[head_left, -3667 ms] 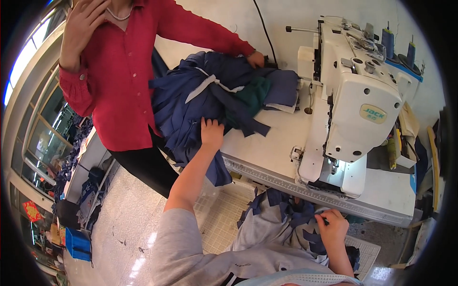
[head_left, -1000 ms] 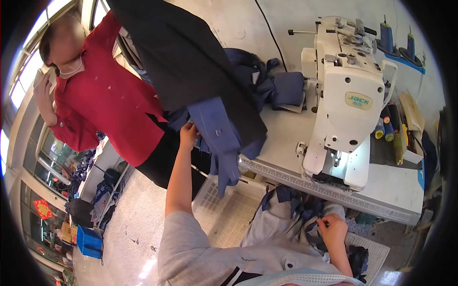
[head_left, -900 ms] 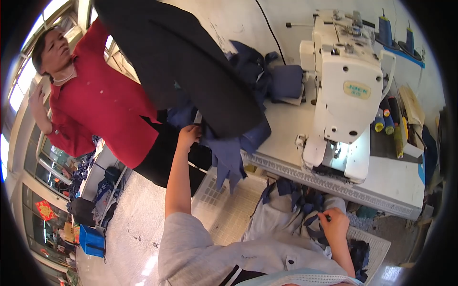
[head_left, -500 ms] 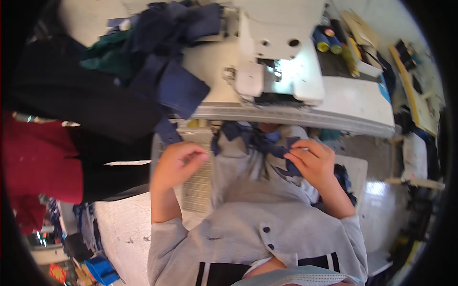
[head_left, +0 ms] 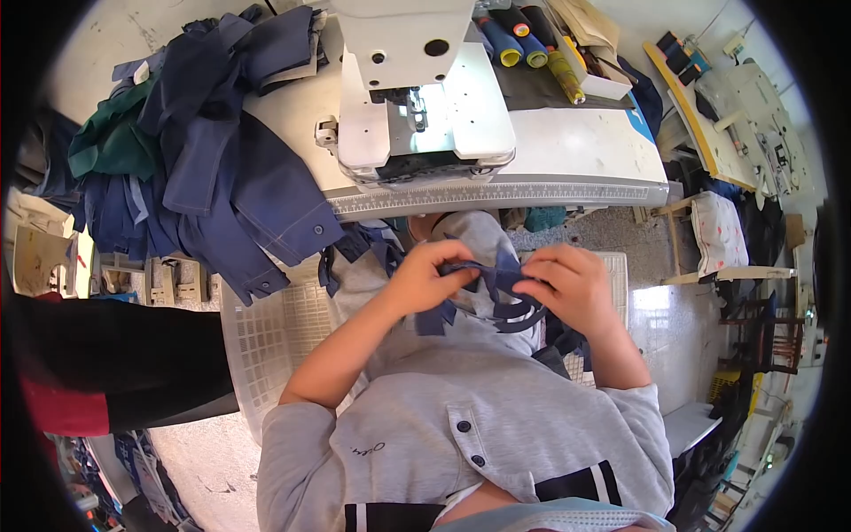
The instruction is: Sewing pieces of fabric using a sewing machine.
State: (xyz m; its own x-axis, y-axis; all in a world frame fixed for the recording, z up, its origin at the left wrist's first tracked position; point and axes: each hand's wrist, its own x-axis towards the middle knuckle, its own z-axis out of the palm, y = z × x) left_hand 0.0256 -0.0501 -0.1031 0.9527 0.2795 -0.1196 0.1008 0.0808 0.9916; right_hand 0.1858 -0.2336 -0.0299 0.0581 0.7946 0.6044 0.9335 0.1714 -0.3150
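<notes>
A narrow navy fabric strip (head_left: 507, 274) is stretched between my two hands, above my lap. My left hand (head_left: 424, 282) pinches one part of it between thumb and fingers. The other end is in my right hand (head_left: 572, 291), fingers closed on it. Loose navy strips (head_left: 434, 319) hang below the hands and lie over my grey clothing. A white sewing machine (head_left: 365, 129) with a lit needle area stands beyond my hands on the table (head_left: 589, 146).
Navy garment pieces (head_left: 275, 191) drape over the table's left front edge, with green cloth (head_left: 115, 142) beside them. Thread spools (head_left: 534, 51) lie at the back right. A white plastic basket (head_left: 266, 350) sits below. A person in black and red clothing (head_left: 133, 359) is close on my left.
My left hand, empty before, has moved right and now grips the strip. My right hand keeps its hold. The neighbouring person has shifted back, uncovering more garments. The view has turned right.
</notes>
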